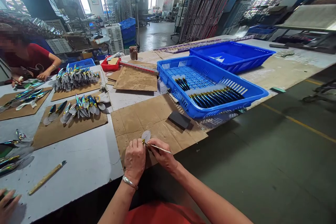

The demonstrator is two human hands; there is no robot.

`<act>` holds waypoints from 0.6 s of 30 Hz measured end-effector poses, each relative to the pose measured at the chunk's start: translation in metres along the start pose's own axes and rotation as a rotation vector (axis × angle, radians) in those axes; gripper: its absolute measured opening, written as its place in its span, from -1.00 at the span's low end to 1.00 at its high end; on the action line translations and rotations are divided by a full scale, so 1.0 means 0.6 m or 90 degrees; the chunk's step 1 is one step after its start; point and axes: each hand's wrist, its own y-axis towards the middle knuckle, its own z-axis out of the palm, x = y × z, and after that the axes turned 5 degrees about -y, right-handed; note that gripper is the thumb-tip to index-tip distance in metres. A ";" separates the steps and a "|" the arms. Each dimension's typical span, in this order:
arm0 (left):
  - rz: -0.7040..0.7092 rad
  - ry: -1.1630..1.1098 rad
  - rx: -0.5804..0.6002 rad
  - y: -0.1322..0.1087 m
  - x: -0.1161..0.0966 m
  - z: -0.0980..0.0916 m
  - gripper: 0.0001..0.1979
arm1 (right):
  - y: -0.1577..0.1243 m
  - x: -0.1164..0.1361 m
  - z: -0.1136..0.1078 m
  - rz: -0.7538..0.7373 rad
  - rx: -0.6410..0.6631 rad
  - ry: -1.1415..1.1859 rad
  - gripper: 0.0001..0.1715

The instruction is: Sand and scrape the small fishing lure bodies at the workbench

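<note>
My left hand [135, 157] is closed around a fishing lure, mostly hidden by the fingers; its round clear lip [146, 135] sticks out past them. Pinched in my right hand [162, 154] is a thin tool with a slender white handle [162, 148], its tip meeting the lure beside my left fingers. The kind of tip is too small to tell. Both hands are over a cardboard sheet [141, 115] at the table's near edge. A dark rectangular block [179, 120] lies on the cardboard, ahead and to the right.
A blue basket [168, 89] holds a row of dark shiny lures [215, 97]; behind it stands a deeper blue tray [236, 64]. Lures are heaped on cardboard [76, 131] at left, near a wooden-handled tool [47, 178]. A co-worker [28, 59] sits far left; another person's hand [7, 204] shows lower left.
</note>
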 end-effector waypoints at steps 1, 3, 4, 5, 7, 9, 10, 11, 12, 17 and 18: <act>-0.002 -0.002 0.002 0.000 0.001 0.000 -0.84 | 0.000 0.002 -0.001 0.001 0.010 0.008 -0.83; -0.006 -0.012 0.003 0.001 0.002 0.002 -0.85 | -0.001 0.005 -0.001 0.033 0.010 0.026 -0.81; -0.008 -0.018 0.002 0.001 0.004 0.002 -0.86 | -0.001 0.005 0.000 0.065 0.000 0.040 -0.78; -0.010 -0.024 0.000 0.002 0.005 0.003 -0.86 | 0.000 0.003 0.001 0.109 -0.014 0.057 -0.75; -0.014 -0.037 -0.009 0.002 0.007 0.005 -0.86 | 0.007 -0.003 0.000 0.228 -0.031 0.099 -0.65; -0.020 -0.050 -0.021 0.002 0.008 0.006 -0.85 | 0.024 -0.015 -0.007 0.366 -0.018 0.137 -0.51; -0.023 -0.059 -0.026 0.002 0.009 0.006 -0.85 | 0.036 -0.022 -0.014 0.423 -0.002 0.148 -0.44; -0.027 -0.069 -0.029 0.002 0.009 0.006 -0.86 | 0.049 -0.029 -0.025 0.465 0.016 0.157 -0.39; -0.031 -0.078 -0.031 0.002 0.009 0.005 -0.86 | 0.064 -0.036 -0.039 0.488 0.043 0.149 -0.36; -0.060 -0.151 -0.037 0.005 0.014 0.002 -0.88 | 0.121 -0.058 -0.138 0.418 0.099 -0.122 -0.53; -0.069 -0.181 -0.042 0.007 0.017 0.001 -0.87 | 0.127 -0.061 -0.156 0.374 0.083 -0.233 -0.59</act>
